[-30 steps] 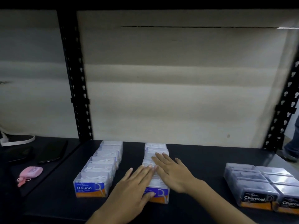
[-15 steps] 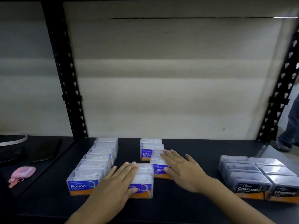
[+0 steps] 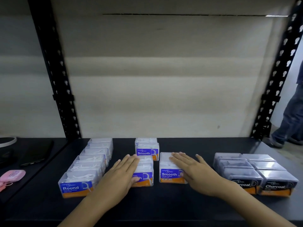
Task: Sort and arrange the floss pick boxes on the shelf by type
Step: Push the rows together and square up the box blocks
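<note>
On the dark shelf [image 3: 164, 202] the floss pick boxes lie in three kinds. At 8 o'clock, the Round boxes [image 3: 88, 167] run in a single file front to back. I count six, though the rear ones blur. At 4 o'clock, the Charcoal boxes [image 3: 255, 171] form a block of six, in two files of three.

The Smooth boxes sit in the middle, split into three small lots. A back pair [image 3: 147, 150] stands at 12 o'clock, one behind the other. The left lot [image 3: 146, 176] is just in front of it, and the right lot [image 3: 168, 174] is just beside that one. Each front lot looks two boxes deep, but I cannot tell for sure.

The left hand [image 3: 121, 174] lies flat on the left lot, fingers straight and thumb against the front label. The right hand [image 3: 196, 174] rests flat on the right lot, fingers spread and gripping nothing.

At 9 o'clock lie one pink case [image 3: 12, 175] and one dark phone [image 3: 37, 153].
</note>
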A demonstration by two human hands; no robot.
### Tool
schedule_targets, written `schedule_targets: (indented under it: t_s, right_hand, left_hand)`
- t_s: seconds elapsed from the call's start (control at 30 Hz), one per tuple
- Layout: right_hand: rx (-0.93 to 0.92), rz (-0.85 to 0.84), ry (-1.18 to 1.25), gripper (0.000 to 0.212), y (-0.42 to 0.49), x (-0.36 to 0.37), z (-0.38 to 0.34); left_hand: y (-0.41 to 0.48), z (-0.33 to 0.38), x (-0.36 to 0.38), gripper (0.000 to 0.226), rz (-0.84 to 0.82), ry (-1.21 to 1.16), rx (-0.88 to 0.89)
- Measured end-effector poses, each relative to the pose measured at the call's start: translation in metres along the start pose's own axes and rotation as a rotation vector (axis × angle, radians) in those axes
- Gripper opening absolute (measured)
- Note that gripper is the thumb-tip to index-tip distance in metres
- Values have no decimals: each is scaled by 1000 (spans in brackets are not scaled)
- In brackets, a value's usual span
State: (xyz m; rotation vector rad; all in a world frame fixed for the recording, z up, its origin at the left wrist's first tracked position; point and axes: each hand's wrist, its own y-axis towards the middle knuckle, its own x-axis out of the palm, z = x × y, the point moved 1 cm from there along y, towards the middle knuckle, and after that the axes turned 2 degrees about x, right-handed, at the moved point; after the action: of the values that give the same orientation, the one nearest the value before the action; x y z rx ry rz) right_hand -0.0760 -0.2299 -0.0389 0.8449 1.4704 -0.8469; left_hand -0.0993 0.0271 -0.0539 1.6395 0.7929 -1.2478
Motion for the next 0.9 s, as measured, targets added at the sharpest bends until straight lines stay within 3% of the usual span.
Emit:
schedule_targets:
  t_s: [0.13, 0.23, 0.33, 0.9]
  right_hand:
    - [-1, -7, 56, 73, 9, -7, -2]
    - [-13, 40, 61, 85, 18, -8, -4]
    - [-30, 34, 51, 92, 27, -9, -6]
    - [-81, -35, 120, 82, 15, -18, -8]
  left_hand:
    - [8, 5, -4, 86, -30, -3, -13]
    - [13, 3, -2, 100, -132, -83, 2]
    - [23, 8, -10, 91, -155, -94, 37]
    - [32, 29, -17, 84, -211, -260, 126]
